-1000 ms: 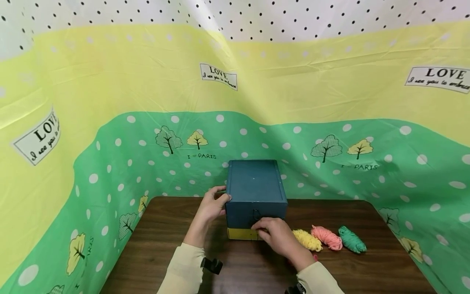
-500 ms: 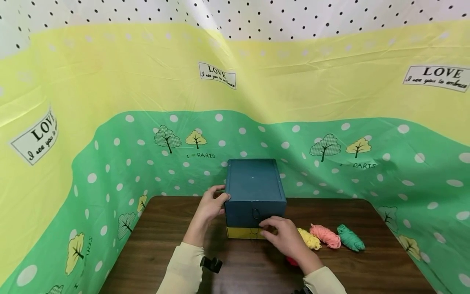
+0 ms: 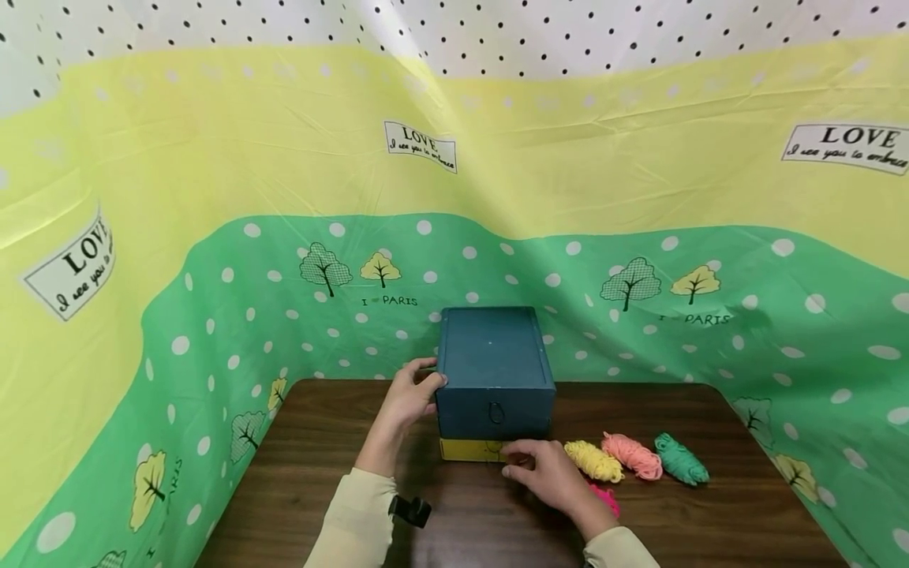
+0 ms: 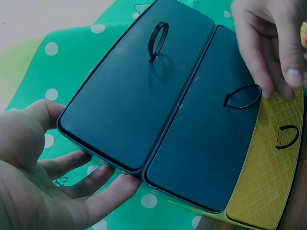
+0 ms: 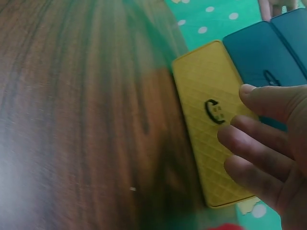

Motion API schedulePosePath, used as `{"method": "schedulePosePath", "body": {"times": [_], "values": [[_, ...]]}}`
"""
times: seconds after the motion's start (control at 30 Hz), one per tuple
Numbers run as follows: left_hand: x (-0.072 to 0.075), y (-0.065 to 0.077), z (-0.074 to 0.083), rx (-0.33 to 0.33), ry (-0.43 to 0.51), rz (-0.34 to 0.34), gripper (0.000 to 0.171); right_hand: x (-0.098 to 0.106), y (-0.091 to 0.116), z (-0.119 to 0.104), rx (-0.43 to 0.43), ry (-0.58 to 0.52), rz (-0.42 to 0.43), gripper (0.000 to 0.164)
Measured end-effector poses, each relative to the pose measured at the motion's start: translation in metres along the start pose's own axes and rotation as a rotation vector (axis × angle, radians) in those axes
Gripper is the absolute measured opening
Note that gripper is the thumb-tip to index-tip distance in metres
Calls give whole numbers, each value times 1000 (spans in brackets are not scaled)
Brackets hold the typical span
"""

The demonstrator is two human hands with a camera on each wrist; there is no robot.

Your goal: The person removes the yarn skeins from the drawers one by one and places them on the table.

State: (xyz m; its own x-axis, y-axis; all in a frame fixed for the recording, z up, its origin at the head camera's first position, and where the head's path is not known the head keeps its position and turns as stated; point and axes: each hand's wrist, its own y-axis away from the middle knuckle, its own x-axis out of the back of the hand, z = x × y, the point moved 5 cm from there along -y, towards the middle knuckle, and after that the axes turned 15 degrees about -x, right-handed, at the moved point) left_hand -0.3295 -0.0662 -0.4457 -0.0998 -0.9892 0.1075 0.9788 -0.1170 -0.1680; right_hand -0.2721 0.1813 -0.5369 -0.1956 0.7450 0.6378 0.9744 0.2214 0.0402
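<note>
A small drawer unit [image 3: 490, 347] stands on the table, two blue drawer fronts above a yellow drawer [image 5: 192, 76]. Each front bears a black loop handle, such as the one on the yellow drawer [image 4: 289, 137]. My left hand [image 3: 408, 398] rests against the unit's left side, thumb and fingertips spread along its edge in the left wrist view. By the right part of the yellow front is my right hand [image 3: 547, 469], fingers loosely bent with nothing between them. In the right wrist view its fingertips [image 5: 230, 134] are close beside the yellow drawer's handle.
Right of the unit lie yellow yarn [image 3: 595, 462], coral yarn [image 3: 632, 456] and green yarn [image 3: 682, 459] in small skeins. A pink skein [image 3: 606, 498] shows partly behind my right forearm. A patterned cloth [image 3: 355, 339] hangs behind the brown wooden table [image 3: 298, 473].
My right hand has shifted slightly right, then down from the lower blue drawer front to the yellow one. The pink yarn shows differently around the forearm. My left hand stays in place.
</note>
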Motion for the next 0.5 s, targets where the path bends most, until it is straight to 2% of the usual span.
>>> {"method": "schedulePosePath", "body": {"times": [0.2, 0.3, 0.5], "values": [[0, -1, -1, 1, 4, 8, 57, -15, -4, 12, -66, -75, -50, 27], [-1, -1, -1, 3, 9, 8, 57, -21, -6, 19, -100, -80, -50, 27], [-1, 0, -2, 6, 9, 7, 57, -29, -10, 25, -79, -55, -40, 26]]}}
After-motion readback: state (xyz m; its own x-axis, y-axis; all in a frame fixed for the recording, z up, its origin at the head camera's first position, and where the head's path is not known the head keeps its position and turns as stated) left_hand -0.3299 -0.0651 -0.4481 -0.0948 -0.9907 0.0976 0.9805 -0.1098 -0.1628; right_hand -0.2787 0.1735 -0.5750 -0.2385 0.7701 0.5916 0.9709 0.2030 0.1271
